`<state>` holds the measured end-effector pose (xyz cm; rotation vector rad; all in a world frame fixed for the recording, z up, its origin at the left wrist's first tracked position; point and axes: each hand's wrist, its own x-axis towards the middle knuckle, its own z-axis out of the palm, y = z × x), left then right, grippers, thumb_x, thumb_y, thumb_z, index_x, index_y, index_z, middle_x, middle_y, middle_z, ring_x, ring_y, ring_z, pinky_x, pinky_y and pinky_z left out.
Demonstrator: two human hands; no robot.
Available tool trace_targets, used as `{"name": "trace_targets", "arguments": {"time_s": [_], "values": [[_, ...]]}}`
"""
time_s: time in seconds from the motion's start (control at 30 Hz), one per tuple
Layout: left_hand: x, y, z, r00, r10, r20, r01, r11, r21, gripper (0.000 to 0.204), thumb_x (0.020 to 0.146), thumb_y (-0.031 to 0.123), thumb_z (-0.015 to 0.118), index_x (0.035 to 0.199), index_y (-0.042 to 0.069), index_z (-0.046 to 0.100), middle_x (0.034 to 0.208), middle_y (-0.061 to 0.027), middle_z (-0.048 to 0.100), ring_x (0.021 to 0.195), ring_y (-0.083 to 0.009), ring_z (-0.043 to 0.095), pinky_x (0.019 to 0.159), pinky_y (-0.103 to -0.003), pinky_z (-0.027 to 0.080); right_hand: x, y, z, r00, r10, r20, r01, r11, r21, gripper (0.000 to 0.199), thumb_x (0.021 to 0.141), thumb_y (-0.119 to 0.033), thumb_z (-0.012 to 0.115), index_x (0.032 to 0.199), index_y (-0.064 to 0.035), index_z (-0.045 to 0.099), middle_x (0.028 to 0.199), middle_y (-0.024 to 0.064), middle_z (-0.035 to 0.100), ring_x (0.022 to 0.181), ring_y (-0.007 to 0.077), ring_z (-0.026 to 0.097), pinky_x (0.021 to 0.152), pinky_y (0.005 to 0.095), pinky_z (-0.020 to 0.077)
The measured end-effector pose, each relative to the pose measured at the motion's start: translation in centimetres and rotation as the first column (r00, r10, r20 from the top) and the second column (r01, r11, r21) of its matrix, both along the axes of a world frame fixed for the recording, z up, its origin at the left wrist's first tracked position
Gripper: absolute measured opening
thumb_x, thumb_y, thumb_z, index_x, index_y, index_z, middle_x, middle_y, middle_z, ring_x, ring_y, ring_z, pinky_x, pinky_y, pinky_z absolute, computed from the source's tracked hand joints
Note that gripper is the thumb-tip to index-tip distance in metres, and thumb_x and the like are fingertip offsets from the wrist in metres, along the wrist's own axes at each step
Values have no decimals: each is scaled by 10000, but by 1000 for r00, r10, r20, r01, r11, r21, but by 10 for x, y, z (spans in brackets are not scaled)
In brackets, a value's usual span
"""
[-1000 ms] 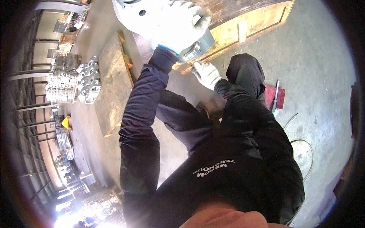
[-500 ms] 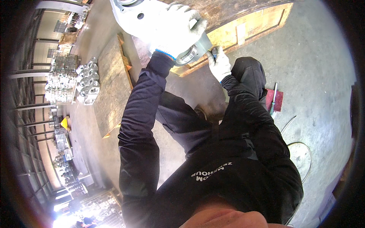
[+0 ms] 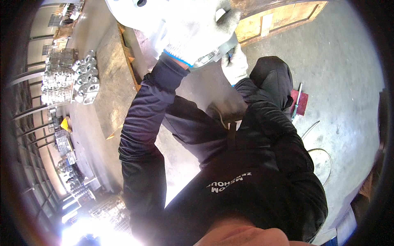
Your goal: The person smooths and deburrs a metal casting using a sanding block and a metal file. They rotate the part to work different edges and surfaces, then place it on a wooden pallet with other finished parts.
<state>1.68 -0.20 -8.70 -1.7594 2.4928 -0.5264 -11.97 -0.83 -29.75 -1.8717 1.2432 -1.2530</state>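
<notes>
The pale grey metal casting (image 3: pixel 135 10) stood at the upper edge of the view, raised close before my head, with a round hole showing in its flat face. My left hand (image 3: pixel 197 30), in a white knit glove with a blue cuff, was clenched around the casting's lower end, the fingers wrapped over the metal where a machined rim (image 3: pixel 215 53) showed beneath the palm. My right hand (image 3: pixel 234 63), gloved likewise, sat just below and to the right of that rim, closed about something small and dark; what it gripped I could not tell, as the glove hid most of it. Both sleeves were dark, and my bent knee (image 3: pixel 273 76) in dark trousers lay just beside the right hand. Behind the casting ran a wooden pallet (image 3: pixel 279 20) on the concrete floor (image 3: pixel 349 82). On the floor to my right lay a red pad (image 3: pixel 301 102) with a slim metal tool (image 3: pixel 296 100) resting across it, and a thin hose (image 3: pixel 324 160) curled nearby. Well apart on my left, a cluster of similar grey castings (image 3: pixel 84 78) stood beside wire baskets (image 3: pixel 57 78).
</notes>
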Motion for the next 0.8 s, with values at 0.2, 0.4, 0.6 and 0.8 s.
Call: {"name": "trace_targets", "arguments": {"time_s": [0.2,0.4,0.6,0.8], "values": [[-11,-3,7,992,-11,-128,8,1000,-23,575,1059,465,480,1515,115,478,1293,-76,669,903,-232,697,847,-403,600,25,14,-7,973,-70,222,58,997,60,465,894,-158,659,1283,36,495,926,255,702,837,480,691,741,488,577],[-10,-8,3,985,-21,-169,15,999,-42,561,1059,458,481,1501,113,490,1290,-78,672,918,-234,694,858,-404,594,25,13,-10,986,-75,147,77,997,-5,583,932,-270,682,1309,112,453,880,234,703,771,432,711,676,463,593],[-10,-11,6,985,-50,-167,35,995,-92,547,1060,450,481,1488,111,503,1287,-81,674,933,-237,691,869,-406,588,17,53,2,754,251,-607,-484,837,-256,220,960,-225,617,1084,-58,547,837,148,655,738,333,690,658,425,566],[-15,-10,12,978,-110,-177,71,974,-213,534,1061,443,481,1475,108,515,1284,-84,676,948,-239,688,880,-407,583,14,69,-5,810,370,-455,-371,924,92,212,983,-264,622,1041,-83,528,862,153,665,787,361,687,703,461,557]]}}
